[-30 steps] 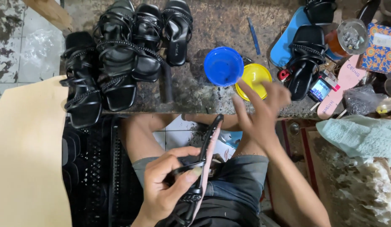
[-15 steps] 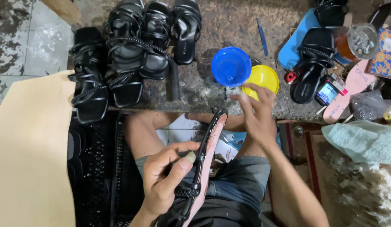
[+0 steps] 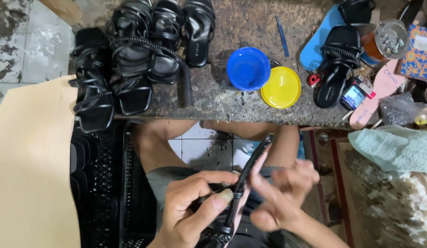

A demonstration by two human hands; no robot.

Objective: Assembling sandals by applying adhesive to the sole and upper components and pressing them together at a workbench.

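Right hand (image 3: pixel 282 197) back from yellow bowl (image 3: pixel 281 87), fingers open on sandal (image 3: pixel 243 188); left hand (image 3: pixel 195 206) grips it.

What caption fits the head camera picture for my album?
Left hand holds a black sandal, right hand touching it, below a bench.

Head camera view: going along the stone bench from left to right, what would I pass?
Pile of black sandals → blue bowl → yellow lid → single black sandal on a blue sole → glass jar of small metal bits → patterned box.
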